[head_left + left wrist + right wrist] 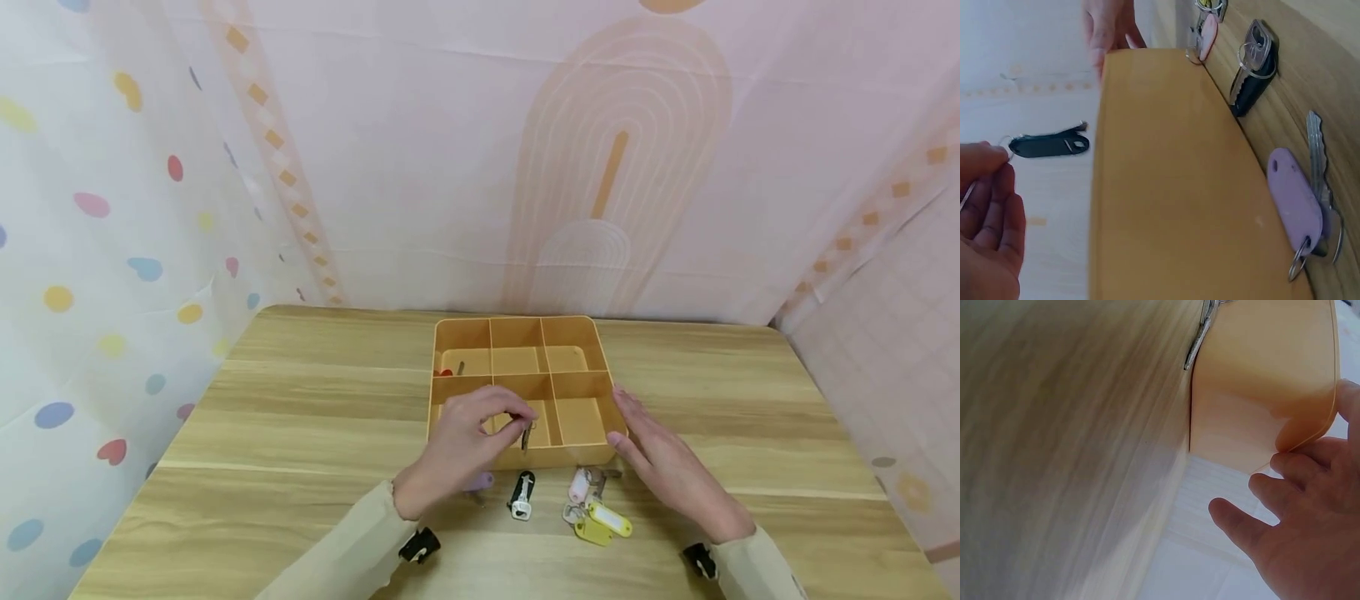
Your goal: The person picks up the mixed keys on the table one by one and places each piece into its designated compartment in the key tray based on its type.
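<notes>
My left hand [457, 437] is over the front of an orange divided box [566, 457]. Between thumb and fingers it pinches a ring from which a black key tag [1050, 145] hangs with a key, just above the front rim. At the box's right front corner my right hand [671, 462] touches the wall, fingers mostly straight and spread in the right wrist view. On the table before the box lie a purple key tag [1294, 200] with a key and another black key tag [1254, 94] with a key. Partly behind my left hand is the front left compartment.
Nearer the right hand lie a pink key tag [580, 485] and two yellow key tags [610, 519] with keys, close together. A red item [447, 372] and a key [461, 367] are in the back left compartment. Patterned curtains [420, 167] hang behind the wooden table [315, 400].
</notes>
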Demonstrator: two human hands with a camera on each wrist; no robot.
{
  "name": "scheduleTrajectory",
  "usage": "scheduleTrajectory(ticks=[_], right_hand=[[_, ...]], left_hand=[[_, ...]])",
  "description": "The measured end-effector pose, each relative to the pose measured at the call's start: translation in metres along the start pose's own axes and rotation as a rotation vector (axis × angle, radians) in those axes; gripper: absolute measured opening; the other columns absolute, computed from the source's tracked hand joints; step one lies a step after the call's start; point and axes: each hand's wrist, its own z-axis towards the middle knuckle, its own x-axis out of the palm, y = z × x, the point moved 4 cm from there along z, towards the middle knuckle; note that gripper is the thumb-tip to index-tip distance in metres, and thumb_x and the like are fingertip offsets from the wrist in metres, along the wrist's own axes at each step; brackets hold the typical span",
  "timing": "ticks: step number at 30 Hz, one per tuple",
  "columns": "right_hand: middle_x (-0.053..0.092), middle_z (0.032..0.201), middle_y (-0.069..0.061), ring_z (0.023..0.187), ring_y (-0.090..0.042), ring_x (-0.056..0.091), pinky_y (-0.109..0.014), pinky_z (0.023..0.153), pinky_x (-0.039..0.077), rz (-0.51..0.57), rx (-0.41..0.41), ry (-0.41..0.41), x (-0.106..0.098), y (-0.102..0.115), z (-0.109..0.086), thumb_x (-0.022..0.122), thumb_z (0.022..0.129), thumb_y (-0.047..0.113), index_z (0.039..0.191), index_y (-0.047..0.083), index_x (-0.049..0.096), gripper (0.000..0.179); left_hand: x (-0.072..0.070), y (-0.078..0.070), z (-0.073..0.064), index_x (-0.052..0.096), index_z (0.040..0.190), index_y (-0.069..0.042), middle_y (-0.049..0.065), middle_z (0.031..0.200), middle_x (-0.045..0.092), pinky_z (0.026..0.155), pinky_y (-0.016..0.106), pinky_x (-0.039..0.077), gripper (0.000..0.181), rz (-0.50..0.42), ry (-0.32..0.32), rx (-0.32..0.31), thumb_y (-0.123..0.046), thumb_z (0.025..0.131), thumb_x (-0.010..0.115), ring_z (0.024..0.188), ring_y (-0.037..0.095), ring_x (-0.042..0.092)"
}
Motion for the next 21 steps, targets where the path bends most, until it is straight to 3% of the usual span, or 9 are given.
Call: scheduleTrajectory(ticks=[5, 11, 15, 21], right_hand=[[0.023, 0.168, -0.021, 0.152, -0.041, 0.028, -0.061, 0.119, 0.027, 0.003, 0.009, 0.001, 0.001, -0.001, -0.001, 0.046, 0.112, 0.035, 0.164, 0.002, 0.023, 0.066], [0.021, 0.169, -0.019, 0.152, -0.04, 0.028, -0.06, 0.12, 0.026, 0.018, 0.014, 0.003, 0.003, -0.002, -0.001, 0.046, 0.112, 0.036, 0.164, 0.004, 0.021, 0.066], [0.021, 0.169, -0.018, 0.153, -0.039, 0.027, -0.06, 0.12, 0.026, 0.025, 0.014, 0.003, 0.004, -0.002, -0.001, 0.045, 0.112, 0.036, 0.165, 0.005, 0.021, 0.066], [0.02, 0.169, -0.017, 0.153, -0.039, 0.027, -0.06, 0.12, 0.026, 0.02, 0.011, 0.001, 0.003, -0.002, 0.0, 0.045, 0.112, 0.036, 0.165, 0.006, 0.02, 0.066]], left_hand=[[0.008, 0.012, 0.005, 0.08, 0.096, -0.008, 0.0, 0.098, 0.078, 0.08, 0.031, 0.061, 0.012, 0.078, -0.028, -0.097, 0.001, 0.088, 0.079, 0.091, 0.015, 0.074], [0.01, 0.022, 0.009, 0.081, 0.096, -0.009, 0.0, 0.098, 0.079, 0.08, 0.04, 0.061, 0.014, 0.051, -0.082, -0.181, 0.002, 0.089, 0.078, 0.092, 0.016, 0.074], [0.013, 0.027, 0.01, 0.081, 0.096, -0.009, 0.0, 0.097, 0.079, 0.079, 0.041, 0.061, 0.015, 0.041, -0.09, -0.198, 0.003, 0.088, 0.078, 0.09, 0.016, 0.074], [0.019, 0.038, 0.008, 0.081, 0.093, -0.008, 0.001, 0.095, 0.079, 0.076, 0.034, 0.061, 0.014, 0.096, -0.044, -0.202, 0.004, 0.086, 0.079, 0.086, 0.016, 0.074]])
